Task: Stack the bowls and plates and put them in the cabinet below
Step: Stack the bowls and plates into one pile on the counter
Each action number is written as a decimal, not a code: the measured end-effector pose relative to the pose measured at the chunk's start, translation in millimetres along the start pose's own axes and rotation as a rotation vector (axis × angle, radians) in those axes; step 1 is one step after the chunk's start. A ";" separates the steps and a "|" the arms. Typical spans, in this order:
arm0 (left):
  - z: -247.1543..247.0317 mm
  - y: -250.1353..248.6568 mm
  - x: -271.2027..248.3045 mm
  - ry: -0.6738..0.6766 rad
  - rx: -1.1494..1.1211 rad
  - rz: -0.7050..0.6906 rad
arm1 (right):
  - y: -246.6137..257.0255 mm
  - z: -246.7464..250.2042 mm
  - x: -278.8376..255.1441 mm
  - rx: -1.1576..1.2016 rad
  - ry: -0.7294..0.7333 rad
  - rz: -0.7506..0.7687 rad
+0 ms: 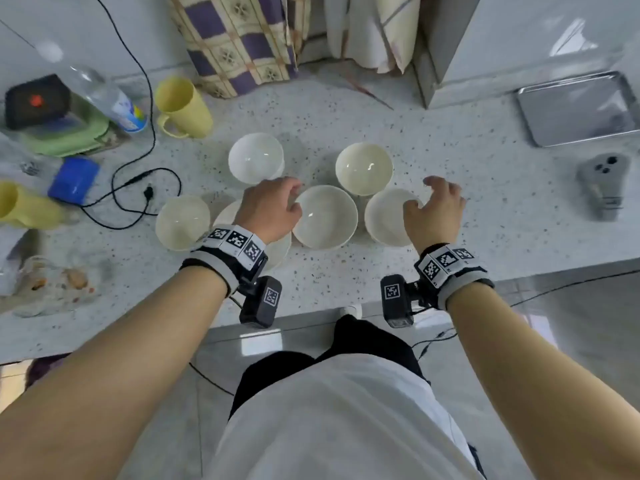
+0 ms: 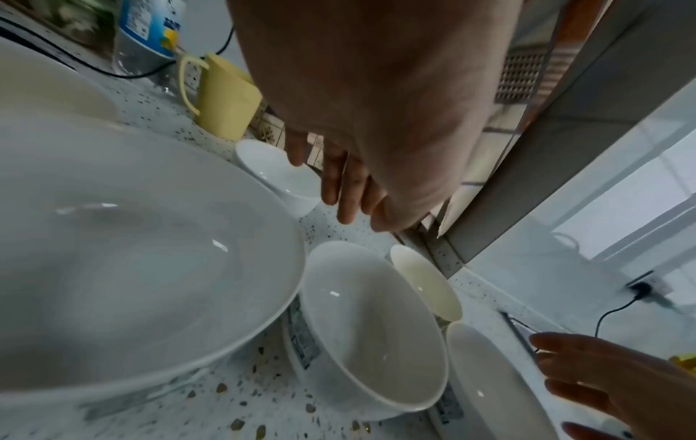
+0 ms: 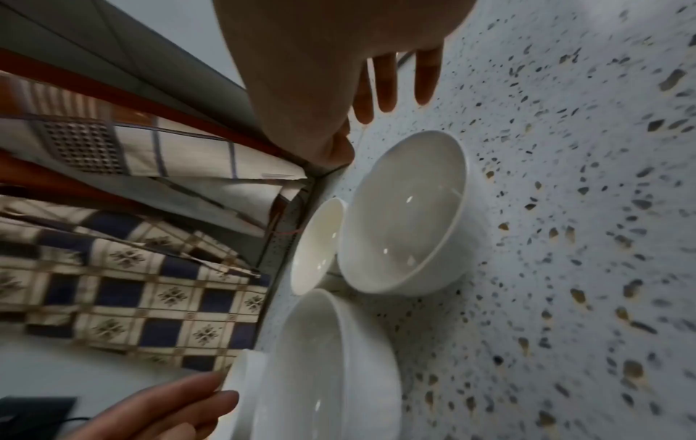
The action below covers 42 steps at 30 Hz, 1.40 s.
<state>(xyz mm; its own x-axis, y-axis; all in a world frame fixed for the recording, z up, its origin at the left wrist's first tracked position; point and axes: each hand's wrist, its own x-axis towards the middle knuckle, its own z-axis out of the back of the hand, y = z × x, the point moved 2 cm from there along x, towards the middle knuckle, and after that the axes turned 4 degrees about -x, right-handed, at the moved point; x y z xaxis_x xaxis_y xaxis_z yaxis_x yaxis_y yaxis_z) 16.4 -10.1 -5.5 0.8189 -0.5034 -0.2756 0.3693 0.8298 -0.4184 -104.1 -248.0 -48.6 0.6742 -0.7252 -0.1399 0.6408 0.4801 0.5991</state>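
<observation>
The pale speckled stone countertop carries all the crockery, spread singly in reach of both arms, which I judge is the loose starting layout before any stacking; the cabinet below is not clearly in view.

The wide shallow white ceramic plate is the largest piece; it lies flat and face-up under the left wrist, rim level, with no long axis to speak of since it is round.

Five round white and cream ceramic bowls sit upright around it, mouths opening straight up, none nested yet: the centre bowl just beside the plate, the near-right bowl beside that, the far-right cream bowl, the far-left white bowl, and the leftmost bowl on the plate's other side.

The left hand hovers over the gap between plate and centre bowl, fingers loosely bent and holding nothing; it seems poised to take a bowl rim.

The right hand hangs over the far edge of the near-right bowl, fingers spread and relaxed, gripping nothing; whether the thumb touches the rim I cannot tell.

A yellow plastic mug stands further back.
</observation>
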 end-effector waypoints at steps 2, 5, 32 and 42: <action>-7.1 -0.8 17.8 0.030 0.109 0.046 | -7.6 -2.6 9.5 -0.031 0.065 -0.079; -18.0 -0.1 36.8 0.120 0.189 0.080 | -22.1 -12.5 12.4 -0.051 0.211 -0.141; 34.4 3.0 27.8 0.150 -0.179 -0.029 | 99.7 5.2 -38.4 0.397 0.200 -0.013; 48.8 105.2 -44.6 0.087 -0.331 0.263 | 164.6 -73.0 -74.8 0.303 0.581 0.138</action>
<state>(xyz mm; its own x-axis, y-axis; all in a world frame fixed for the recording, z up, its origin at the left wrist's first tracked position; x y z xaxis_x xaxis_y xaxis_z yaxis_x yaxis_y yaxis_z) 40.2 111.5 5.0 0.8212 -0.3148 -0.4760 -0.0199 0.8178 -0.5751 -22.2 -78.7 3.0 0.8851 -0.2423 -0.3974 0.4602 0.3277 0.8251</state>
